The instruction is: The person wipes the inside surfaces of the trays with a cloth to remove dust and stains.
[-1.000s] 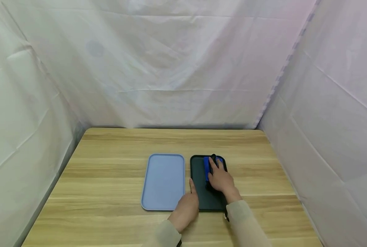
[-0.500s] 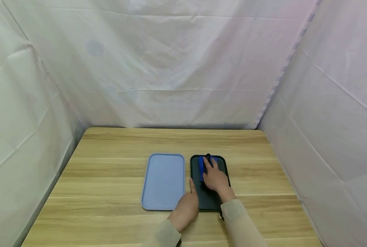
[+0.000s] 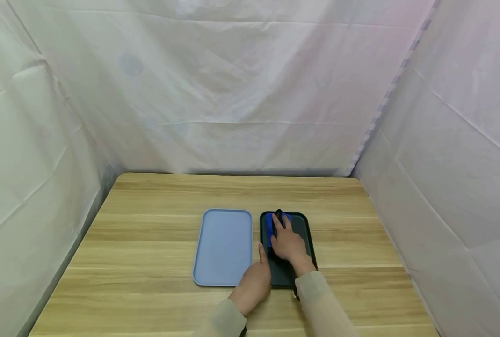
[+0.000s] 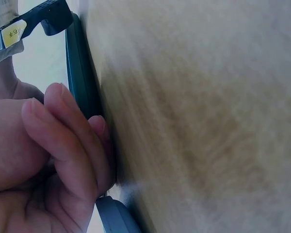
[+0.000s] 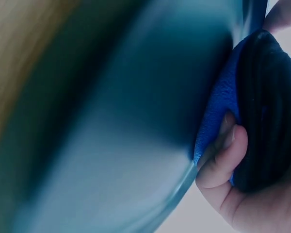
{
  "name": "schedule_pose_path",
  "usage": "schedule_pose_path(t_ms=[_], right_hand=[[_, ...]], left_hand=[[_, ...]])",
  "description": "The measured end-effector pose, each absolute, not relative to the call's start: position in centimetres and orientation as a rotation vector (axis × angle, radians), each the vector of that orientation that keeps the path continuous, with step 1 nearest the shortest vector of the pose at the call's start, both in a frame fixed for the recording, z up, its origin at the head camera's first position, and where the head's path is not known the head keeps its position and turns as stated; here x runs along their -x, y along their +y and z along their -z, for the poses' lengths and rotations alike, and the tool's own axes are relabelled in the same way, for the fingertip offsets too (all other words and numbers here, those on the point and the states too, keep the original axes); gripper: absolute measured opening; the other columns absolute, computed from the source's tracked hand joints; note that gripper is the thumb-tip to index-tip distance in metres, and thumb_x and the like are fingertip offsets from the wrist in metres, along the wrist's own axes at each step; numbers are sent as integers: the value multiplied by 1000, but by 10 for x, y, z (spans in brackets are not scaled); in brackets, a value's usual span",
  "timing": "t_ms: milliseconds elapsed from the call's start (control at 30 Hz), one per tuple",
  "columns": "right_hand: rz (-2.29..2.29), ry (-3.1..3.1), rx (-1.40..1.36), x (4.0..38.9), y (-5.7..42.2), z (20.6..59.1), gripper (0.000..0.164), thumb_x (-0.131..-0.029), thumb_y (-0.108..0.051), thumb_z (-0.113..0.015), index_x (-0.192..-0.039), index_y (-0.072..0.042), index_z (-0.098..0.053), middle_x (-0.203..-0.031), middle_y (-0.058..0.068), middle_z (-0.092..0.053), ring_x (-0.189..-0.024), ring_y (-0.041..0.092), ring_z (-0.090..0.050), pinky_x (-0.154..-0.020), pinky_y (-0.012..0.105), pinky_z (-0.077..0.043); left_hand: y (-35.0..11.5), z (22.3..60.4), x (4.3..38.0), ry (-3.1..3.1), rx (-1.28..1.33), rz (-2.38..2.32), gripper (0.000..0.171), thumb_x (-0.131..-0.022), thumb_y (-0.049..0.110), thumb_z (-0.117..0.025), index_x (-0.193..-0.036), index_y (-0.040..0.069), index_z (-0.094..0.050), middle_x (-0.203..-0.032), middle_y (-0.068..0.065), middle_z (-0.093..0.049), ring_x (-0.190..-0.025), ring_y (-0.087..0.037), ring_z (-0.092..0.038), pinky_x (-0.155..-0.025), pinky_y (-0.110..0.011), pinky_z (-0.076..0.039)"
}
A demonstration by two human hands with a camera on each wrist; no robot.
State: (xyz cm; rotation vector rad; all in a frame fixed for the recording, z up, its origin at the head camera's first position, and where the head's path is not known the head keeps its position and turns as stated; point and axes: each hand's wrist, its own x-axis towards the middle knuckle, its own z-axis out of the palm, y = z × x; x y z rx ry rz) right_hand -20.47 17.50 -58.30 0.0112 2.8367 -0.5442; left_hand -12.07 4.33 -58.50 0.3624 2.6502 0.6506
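My right hand gripped a black-handled blue pad, its fingers wrapped over the dark back; in the right wrist view, the blue layer looked finely napped and the black upper side ridged. The pad was a blunt rectangle, with the handle's rounded end sticking out beyond my fingers. It sat in the far left part of a dark green tray, smooth, with rounded corners and a low raised rim. The pad's long axis ran near to far, roughly along the tray's long sides, and the handle's tip pointed away from me at the far rim. My left hand held nothing: its index finger lay straight along the tray's left rim while the others curled loosely. Just beside it lay a matte light blue tray, also pointing lengthwise away, on the streaked wood-grain table.
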Motion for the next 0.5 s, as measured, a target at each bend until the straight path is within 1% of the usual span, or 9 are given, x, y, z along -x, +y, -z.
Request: schedule_pose_path(t_ms=[200, 333, 500], right_hand=[[538, 2836, -11, 204, 168, 583, 71, -105, -36, -54, -167, -32, -20, -174, 15, -14, -51, 25, -53, -50, 40, -41], [527, 2834, -10, 202, 165, 583, 69, -106, -38, -52, -166, -38, -18, -175, 15, -11, -50, 25, -53, -48, 39, -40], [531, 2834, -9, 198, 163, 581, 67, -106, -39, -53, -165, -42, -21, -175, 16, -9, -49, 25, -52, -47, 40, -39]], left_hand=[[42, 585, 121, 2654, -391, -630, 89, -97, 6, -68, -162, -10, -9, -55, -5, -55, -48, -15, -55, -53, -30, -50], [43, 584, 122, 2657, -396, -607, 89, -96, 6, -68, -161, -11, -11, -57, -6, -57, -51, -16, -58, -55, -30, -53], [45, 584, 120, 2697, -399, -583, 88, -94, 6, -71, -160, -13, -15, -60, -9, -59, -53, -18, -61, -54, -30, -54]])
